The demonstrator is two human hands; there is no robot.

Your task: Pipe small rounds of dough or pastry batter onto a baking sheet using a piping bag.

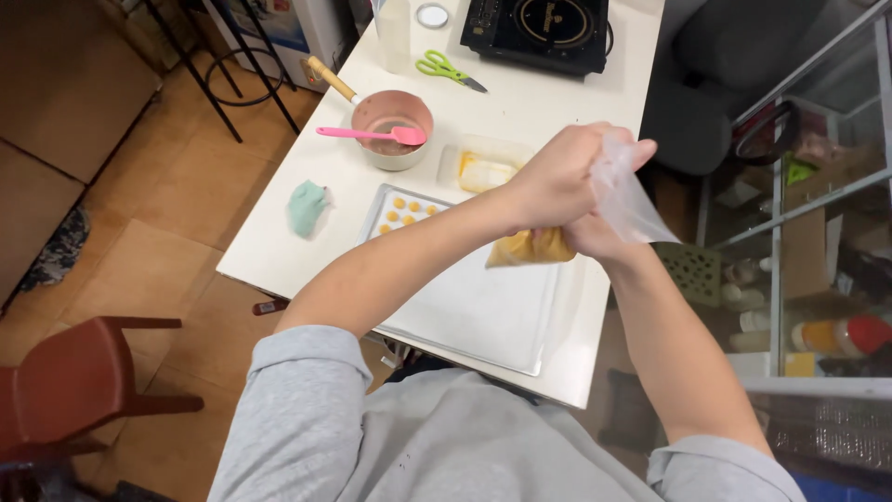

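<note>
While the left hand (pixel 557 177) twists the piping bag (pixel 595 209) top, the right hand (pixel 595 237) has a closed grip on its filled end above the tray (pixel 483 307); squeezing another dot probably needs steady pressure.

One camera only, worn on the head, looks steeply down and slightly forward over the person's grey shoulders at the near edge. It sits close above the hands (pixel 576 200) and the tray (pixel 483 307), with the white table (pixel 279 251) running away to the cooktop (pixel 539 28) at the far end. Floor shows left, shelves (pixel 808 204) right.
</note>
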